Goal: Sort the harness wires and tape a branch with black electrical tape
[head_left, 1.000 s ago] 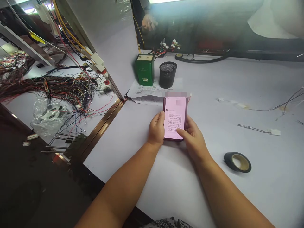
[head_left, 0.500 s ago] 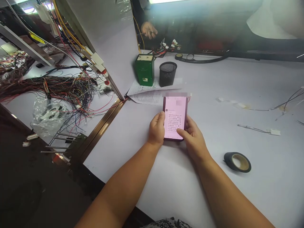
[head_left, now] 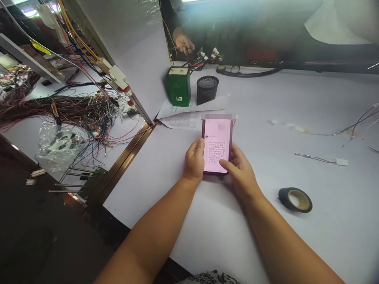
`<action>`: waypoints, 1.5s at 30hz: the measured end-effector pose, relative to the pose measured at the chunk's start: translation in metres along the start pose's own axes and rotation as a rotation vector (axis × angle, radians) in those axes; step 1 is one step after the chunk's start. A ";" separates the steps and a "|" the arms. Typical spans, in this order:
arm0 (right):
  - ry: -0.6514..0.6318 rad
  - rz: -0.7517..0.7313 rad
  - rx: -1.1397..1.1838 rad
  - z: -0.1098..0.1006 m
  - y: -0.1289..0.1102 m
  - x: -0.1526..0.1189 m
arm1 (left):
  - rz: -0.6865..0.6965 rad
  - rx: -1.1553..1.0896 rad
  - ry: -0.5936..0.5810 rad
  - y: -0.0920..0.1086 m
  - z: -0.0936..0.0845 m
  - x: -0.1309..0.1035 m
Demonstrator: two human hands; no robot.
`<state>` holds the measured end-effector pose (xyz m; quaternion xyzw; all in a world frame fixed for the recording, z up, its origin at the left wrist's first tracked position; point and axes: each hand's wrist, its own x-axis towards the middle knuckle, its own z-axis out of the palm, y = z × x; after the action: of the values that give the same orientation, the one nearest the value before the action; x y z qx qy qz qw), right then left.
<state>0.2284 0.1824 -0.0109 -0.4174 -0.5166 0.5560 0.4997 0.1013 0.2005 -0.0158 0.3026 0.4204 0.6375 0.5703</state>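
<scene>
A phone [head_left: 215, 142] with a lit pinkish screen full of text is held upright above the white table [head_left: 166, 205]. My left hand [head_left: 194, 159] grips its left edge, thumb along the side. Around the lower right edge is my right hand [head_left: 242, 169], its thumb over the lower part of the screen. Behind the phone lie printed papers [head_left: 183, 120], with a green box [head_left: 179, 86] and a black mesh cup [head_left: 207, 90] standing on or beside them. A roll of black tape [head_left: 295, 199] lies to the right of my right forearm.
Wires with white connectors [head_left: 342, 161] lie at the right. Left of the metal-edged partition are a large wire bundle [head_left: 59, 106], a plastic bag [head_left: 59, 144] and a block with metal rods [head_left: 93, 181]. Another person's hand [head_left: 183, 42] shows beyond the table's back edge.
The view has shifted slightly, so most things sit a little further left. Both hands keep their hold on the phone. The other person's hand has changed pose slightly.
</scene>
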 end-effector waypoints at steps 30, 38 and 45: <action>-0.002 0.022 -0.001 0.000 -0.001 0.000 | -0.006 0.004 -0.002 0.002 0.001 -0.001; -0.004 0.023 -0.003 0.001 -0.002 0.000 | -0.007 0.006 -0.006 0.002 0.000 -0.001; -0.004 0.022 -0.013 0.002 -0.005 -0.001 | -0.017 -0.010 -0.006 0.002 0.001 -0.001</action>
<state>0.2268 0.1806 -0.0061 -0.4251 -0.5168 0.5588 0.4898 0.1012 0.1993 -0.0131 0.2981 0.4181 0.6338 0.5784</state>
